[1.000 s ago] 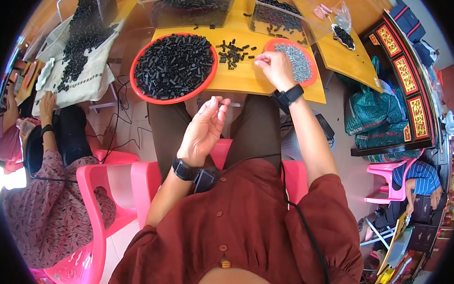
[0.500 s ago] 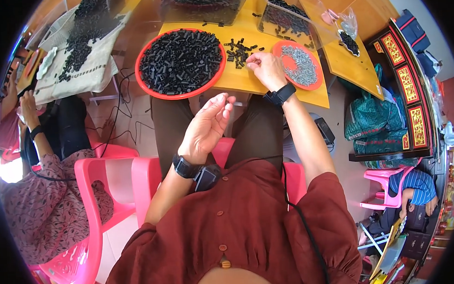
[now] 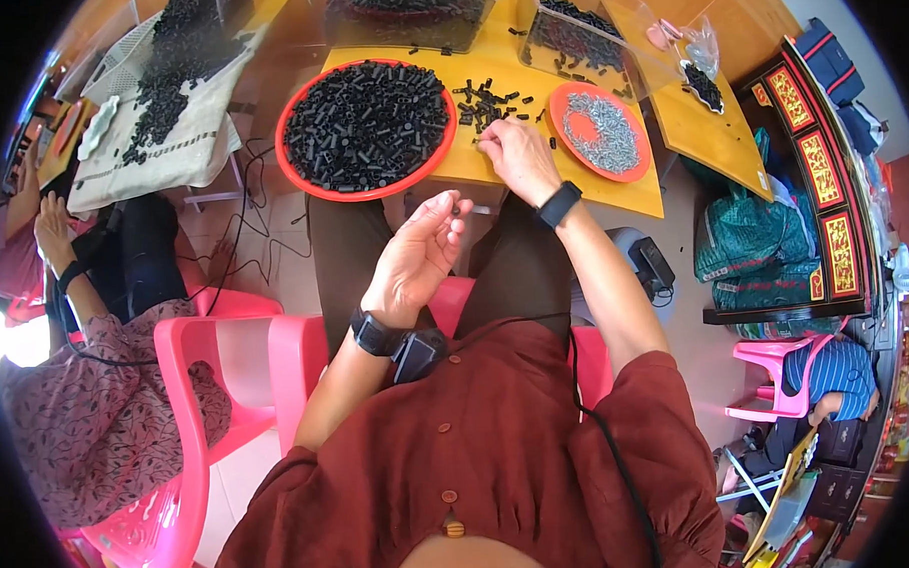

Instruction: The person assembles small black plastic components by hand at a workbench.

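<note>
My left hand is palm up over my lap, fingers curled and thumb against the fingertips. A small dark piece shows in that pinch; its exact kind is too small to make out. Over the front of the yellow table, my right hand has its thumb and fingertips pinched together; whatever they hold is hidden. Loose black cylindrical pieces lie just beyond it. To its left stands a round red tray heaped with black cylindrical pieces. On its right, an orange-red plate carries small silvery metal pieces.
Clear plastic bins of black pieces stand at the back of the yellow table. At left, a co-worker's hand is near a cloth-covered table with more black pieces. A pink chair stands beside me. Green bags sit at right.
My right hand has moved left and slightly toward me, away from the plate of metal pieces. My left hand stays almost in place, with the dark piece now visible at its fingertips.
</note>
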A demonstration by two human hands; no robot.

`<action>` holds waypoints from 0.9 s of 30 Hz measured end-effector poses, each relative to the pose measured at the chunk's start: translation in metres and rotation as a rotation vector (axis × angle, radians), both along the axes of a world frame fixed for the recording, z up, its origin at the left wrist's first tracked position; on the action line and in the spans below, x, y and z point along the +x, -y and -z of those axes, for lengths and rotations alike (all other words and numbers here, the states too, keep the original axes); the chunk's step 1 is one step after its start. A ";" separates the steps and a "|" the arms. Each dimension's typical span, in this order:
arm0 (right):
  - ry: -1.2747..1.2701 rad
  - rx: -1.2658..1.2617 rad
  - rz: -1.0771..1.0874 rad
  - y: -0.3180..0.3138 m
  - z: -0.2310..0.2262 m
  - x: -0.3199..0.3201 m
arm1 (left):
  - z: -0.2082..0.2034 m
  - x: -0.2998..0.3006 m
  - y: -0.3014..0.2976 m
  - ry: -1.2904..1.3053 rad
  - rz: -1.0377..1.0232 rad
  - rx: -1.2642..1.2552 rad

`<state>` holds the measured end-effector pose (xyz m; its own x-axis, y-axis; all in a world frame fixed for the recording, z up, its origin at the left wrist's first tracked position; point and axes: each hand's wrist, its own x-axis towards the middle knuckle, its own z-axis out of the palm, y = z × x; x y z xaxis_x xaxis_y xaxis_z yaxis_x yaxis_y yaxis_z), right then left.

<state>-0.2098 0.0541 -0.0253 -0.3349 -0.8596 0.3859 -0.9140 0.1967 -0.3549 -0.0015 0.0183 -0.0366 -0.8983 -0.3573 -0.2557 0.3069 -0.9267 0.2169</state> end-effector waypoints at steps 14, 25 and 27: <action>0.124 -0.242 -0.255 -0.060 -0.051 0.080 | 0.004 0.000 -0.001 -0.010 0.042 -0.163; 0.280 -0.298 -0.183 -0.062 -0.059 0.098 | 0.001 0.002 -0.005 -0.047 -0.010 -0.267; 0.323 -0.358 -0.180 -0.062 -0.064 0.102 | -0.006 0.004 -0.005 -0.030 -0.044 -0.239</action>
